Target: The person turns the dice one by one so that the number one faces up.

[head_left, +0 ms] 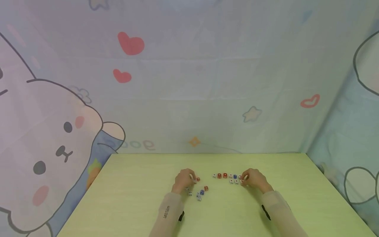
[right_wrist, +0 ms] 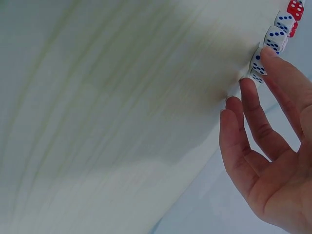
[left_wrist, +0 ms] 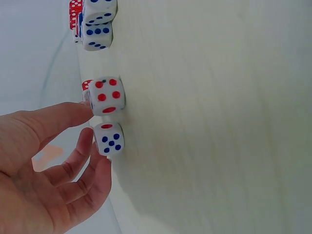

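At the left group of dice, the fingertips of my left hand [head_left: 184, 180] are curled at a small white die [head_left: 195, 181]. A red die [head_left: 198, 179] sits just beyond it. From the left wrist, the thumb mostly covers that spot, and two white dice [left_wrist: 108, 95] stand in front of the fingers. On the right, thumb and index finger of my right hand [head_left: 255, 179] pinch a white die [right_wrist: 258, 61] at the right end of the short near row. Its other fingers are loosely bent. White dice [head_left: 234, 181] continue that row to the left.
Behind the near row runs a longer row of white, red [head_left: 219, 175] and blue [head_left: 235, 176] dice. Loose dice lie near the left hand, among them a blue die [head_left: 202, 192] and a red die [head_left: 206, 188]. The pale yellow table [head_left: 133, 184] meets a printed cloth backdrop [head_left: 192, 82].
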The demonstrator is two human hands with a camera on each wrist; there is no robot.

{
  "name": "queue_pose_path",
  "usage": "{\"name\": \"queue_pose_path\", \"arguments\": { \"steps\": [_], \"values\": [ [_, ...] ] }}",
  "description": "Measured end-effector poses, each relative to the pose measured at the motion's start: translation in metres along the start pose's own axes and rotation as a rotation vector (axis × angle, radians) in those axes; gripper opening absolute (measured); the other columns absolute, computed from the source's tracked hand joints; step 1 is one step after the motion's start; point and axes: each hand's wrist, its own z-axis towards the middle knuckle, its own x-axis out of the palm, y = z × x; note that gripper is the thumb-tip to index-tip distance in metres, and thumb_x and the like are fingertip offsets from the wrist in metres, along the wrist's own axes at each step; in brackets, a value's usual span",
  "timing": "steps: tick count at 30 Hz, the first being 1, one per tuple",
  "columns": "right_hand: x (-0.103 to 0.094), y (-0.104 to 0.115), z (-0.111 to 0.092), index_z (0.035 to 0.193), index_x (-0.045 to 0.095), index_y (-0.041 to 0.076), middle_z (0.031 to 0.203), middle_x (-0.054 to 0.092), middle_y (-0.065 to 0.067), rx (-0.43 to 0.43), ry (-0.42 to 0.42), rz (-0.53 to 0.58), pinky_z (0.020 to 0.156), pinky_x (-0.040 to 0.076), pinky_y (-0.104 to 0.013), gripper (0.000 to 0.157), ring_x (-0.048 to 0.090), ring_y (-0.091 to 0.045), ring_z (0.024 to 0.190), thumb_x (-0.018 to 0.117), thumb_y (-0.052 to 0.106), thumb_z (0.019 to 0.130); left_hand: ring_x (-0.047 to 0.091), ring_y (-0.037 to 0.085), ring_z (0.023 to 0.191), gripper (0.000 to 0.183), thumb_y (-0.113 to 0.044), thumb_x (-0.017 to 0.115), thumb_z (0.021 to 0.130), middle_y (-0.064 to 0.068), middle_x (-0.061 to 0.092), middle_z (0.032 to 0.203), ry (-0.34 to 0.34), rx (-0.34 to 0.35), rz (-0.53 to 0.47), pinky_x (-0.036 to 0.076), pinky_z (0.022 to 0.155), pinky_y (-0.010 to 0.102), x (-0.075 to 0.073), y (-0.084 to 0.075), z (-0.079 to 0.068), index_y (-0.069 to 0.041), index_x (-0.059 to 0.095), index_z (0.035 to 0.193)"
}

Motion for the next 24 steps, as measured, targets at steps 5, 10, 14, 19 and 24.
{"name": "queue_pose_path", "arguments": {
  "steps": [5,10,14,19,24],
  "values": [
    [-0.0004,-0.0013,0.0016,0.084,0.069,0.014,0.077,0.063,-0.002,-0.003,-0.001,-0.003,0.052,0.040,-0.026,0.013,0.053,-0.013,0.063,0.072,0.016,0.072,0.053,0.016,0.062,0.013,-0.001,0.070,0.071,0.008,0.061,0.079,0.001,0.001,0.002,0.042,0.049,0.028,-0.0031,-0.0018,-0.0016,-0.006,0.066,0.083],
    [-0.0004,-0.0014,0.0023,0.083,0.069,0.014,0.077,0.063,-0.002,-0.007,-0.004,0.000,0.052,0.040,-0.026,0.013,0.053,-0.013,0.063,0.073,0.016,0.072,0.051,0.012,0.055,0.014,-0.002,0.071,0.070,0.006,0.060,0.076,0.000,0.019,-0.006,0.041,0.047,0.026,-0.0033,-0.0016,-0.0001,-0.006,0.065,0.083],
    [-0.0003,-0.0011,0.0021,0.083,0.068,0.013,0.077,0.063,-0.002,-0.002,0.000,0.009,0.052,0.040,-0.027,0.013,0.053,-0.013,0.062,0.073,0.016,0.071,0.050,0.011,0.054,0.010,-0.005,0.071,0.071,0.004,0.059,0.074,0.004,0.030,-0.005,0.040,0.047,0.025,-0.0009,-0.0002,0.0015,-0.007,0.065,0.079],
    [0.0006,-0.0019,0.0018,0.083,0.068,0.013,0.077,0.063,-0.002,0.010,0.004,0.010,0.052,0.040,-0.027,0.013,0.053,-0.013,0.061,0.073,0.016,0.071,0.051,0.013,0.056,0.008,-0.005,0.070,0.072,0.004,0.060,0.074,0.000,0.030,-0.015,0.040,0.048,0.026,0.0009,0.0015,0.0031,-0.006,0.065,0.078],
    [0.0015,-0.0032,0.0017,0.083,0.068,0.014,0.079,0.063,-0.002,0.012,0.007,0.002,0.053,0.040,-0.027,0.013,0.053,-0.013,0.063,0.073,0.017,0.071,0.050,0.012,0.058,0.009,-0.008,0.069,0.074,0.006,0.061,0.077,-0.004,0.019,-0.016,0.041,0.050,0.027,0.0003,0.0030,0.0029,-0.005,0.066,0.082]
  ]
}}
